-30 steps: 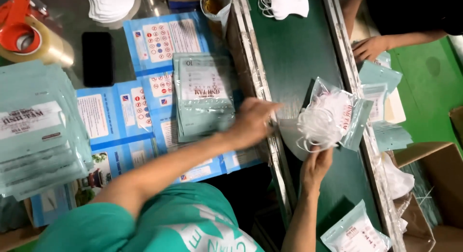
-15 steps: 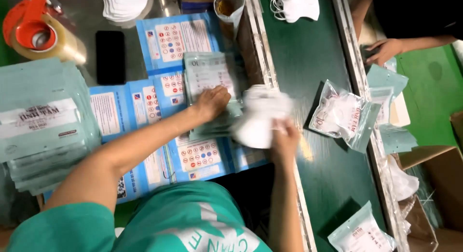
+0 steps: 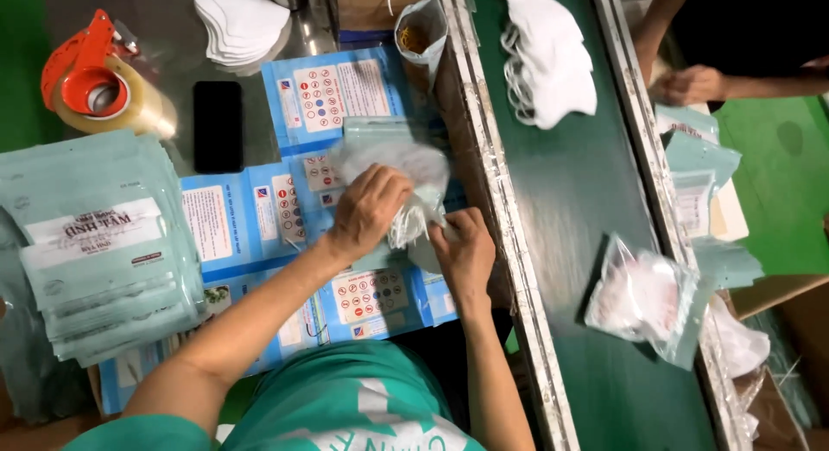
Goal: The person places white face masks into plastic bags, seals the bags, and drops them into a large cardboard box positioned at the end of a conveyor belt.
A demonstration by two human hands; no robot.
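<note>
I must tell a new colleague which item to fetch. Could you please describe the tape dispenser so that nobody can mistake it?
Start at the grey table left of the green belt and go to its far left corner. The tape dispenser lies there, left of the black phone. It alone is orange-red and holds a clear roll.

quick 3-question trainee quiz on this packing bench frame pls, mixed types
1. True or false: the left hand rests on a clear pouch of white masks.
2. What lies on the green belt nearest the right hand? A) tape dispenser B) filled mask pouch C) black phone
3. Fill in: the black phone lies beside the orange ____ dispenser.

Key: 1 true; 2 B; 3 tape
</note>
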